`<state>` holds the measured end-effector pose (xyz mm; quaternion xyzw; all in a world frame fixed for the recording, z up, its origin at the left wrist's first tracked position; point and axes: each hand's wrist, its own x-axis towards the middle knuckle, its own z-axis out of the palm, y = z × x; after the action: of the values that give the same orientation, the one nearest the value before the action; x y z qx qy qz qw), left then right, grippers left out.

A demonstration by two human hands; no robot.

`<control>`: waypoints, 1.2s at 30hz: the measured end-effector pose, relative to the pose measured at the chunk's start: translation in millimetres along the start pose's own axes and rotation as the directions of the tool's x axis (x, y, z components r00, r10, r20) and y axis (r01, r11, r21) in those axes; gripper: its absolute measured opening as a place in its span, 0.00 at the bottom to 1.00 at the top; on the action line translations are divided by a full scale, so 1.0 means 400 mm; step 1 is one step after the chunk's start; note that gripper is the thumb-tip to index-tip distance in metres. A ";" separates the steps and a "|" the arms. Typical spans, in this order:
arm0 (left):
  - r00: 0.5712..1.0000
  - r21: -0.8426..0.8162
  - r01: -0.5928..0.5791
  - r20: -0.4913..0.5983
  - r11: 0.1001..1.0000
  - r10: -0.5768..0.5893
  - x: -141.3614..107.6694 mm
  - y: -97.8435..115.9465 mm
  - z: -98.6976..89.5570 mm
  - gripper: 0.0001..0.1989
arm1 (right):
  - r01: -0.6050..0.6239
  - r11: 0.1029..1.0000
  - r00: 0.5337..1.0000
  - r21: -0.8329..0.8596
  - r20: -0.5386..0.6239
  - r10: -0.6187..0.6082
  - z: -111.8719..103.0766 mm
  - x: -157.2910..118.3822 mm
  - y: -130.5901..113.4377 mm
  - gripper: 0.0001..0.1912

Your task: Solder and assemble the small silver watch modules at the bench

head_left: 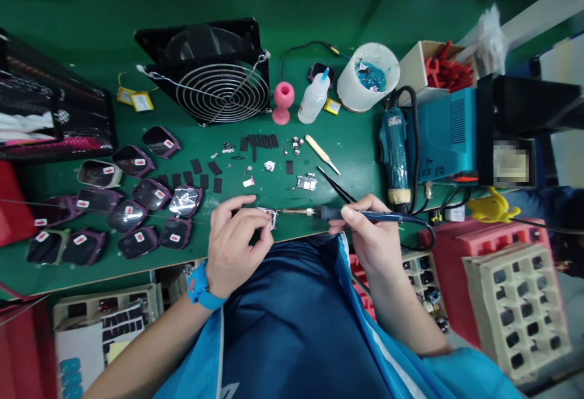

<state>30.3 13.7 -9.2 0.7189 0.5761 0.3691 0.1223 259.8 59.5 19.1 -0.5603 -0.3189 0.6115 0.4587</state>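
Head view: white tub (pixel 368 78) holding blue material (pixel 371 76).

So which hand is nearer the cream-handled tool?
Your right hand, holding the soldering iron, is nearer, below and right of the cream-handled tool; your left hand is farther, below and left.

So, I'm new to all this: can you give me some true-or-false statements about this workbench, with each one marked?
1. The right hand holds a soldering iron. True.
2. The wristband is on the right wrist. False: the blue wristband is on the left wrist.
3. A pink stand is between the fan and the white bottle. True.
4. The cream-handled tool is in the left hand. False: the cream-handled tool lies on the green bench.
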 end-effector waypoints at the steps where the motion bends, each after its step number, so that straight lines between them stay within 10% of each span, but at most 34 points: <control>1: 1.000 0.001 0.001 0.001 1.000 -0.001 -0.001 -0.001 0.001 0.13 | 0.000 1.000 1.000 -0.004 0.002 0.000 0.000 0.000 0.000 0.17; 36: 1.000 0.002 -0.002 -0.018 1.000 0.002 -0.004 -0.001 0.003 0.13 | -0.165 0.984 0.986 0.061 -0.024 0.166 0.012 -0.003 -0.006 0.22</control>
<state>30.5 12.5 -10.9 0.7164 0.5766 0.3752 0.1162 255.3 59.7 22.4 -0.5800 -0.2463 0.6483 0.4273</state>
